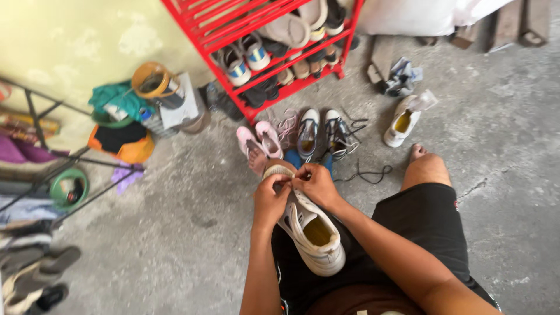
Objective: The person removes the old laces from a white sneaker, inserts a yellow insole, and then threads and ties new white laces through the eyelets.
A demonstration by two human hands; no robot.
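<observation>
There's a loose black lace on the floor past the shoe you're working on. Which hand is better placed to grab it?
The right hand, probably. The loose black lace lies on the concrete to the right of both hands, next to the right knee. The left hand would have to cross over the white sneaker both hands are gripping.

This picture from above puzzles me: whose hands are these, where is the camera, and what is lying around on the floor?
No machine here: a person sitting on a concrete floor wears a camera on the head, so you look down at their own arms. The left hand and right hand meet at the front of a white sneaker resting on the lap, fingers pinching at its toe end. Ahead lie a pink pair of shoes, two dark-laced sneakers, a loose black lace and another white shoe. Behind stands a red shoe rack.
</observation>
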